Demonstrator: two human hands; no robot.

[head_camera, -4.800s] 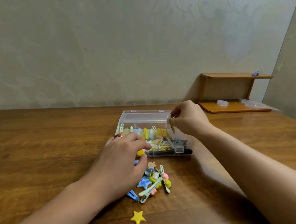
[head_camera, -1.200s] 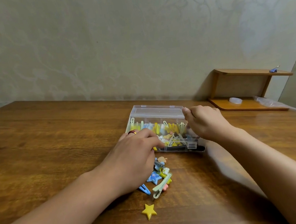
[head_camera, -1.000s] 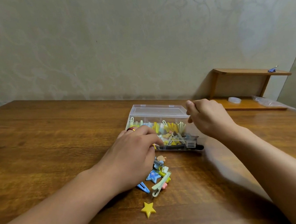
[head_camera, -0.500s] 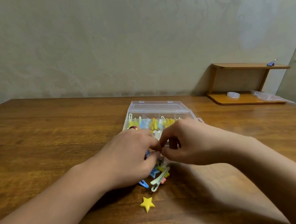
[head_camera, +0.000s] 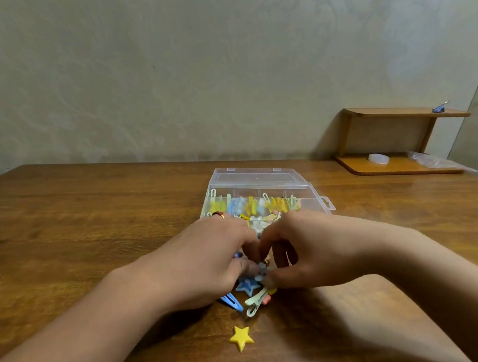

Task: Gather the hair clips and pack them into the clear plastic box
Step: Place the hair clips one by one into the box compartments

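The clear plastic box lies open on the wooden table, with several yellow, blue and green hair clips standing in a row inside. In front of it is a small pile of loose clips: a blue star clip, a blue snap clip and a pale green clip. A yellow star clip lies alone nearer to me. My left hand and my right hand meet over the pile, fingertips pinched together on a small clip between them. The hands hide most of the pile and the box's front.
A low wooden shelf stands against the wall at the back right, with a small clear lid and a plastic bag on its base and a blue binder clip on top. The wall runs close behind the table.
My right hand left the box's right side and came down to the pile beside my left hand. Both hands now pinch at a clip there.
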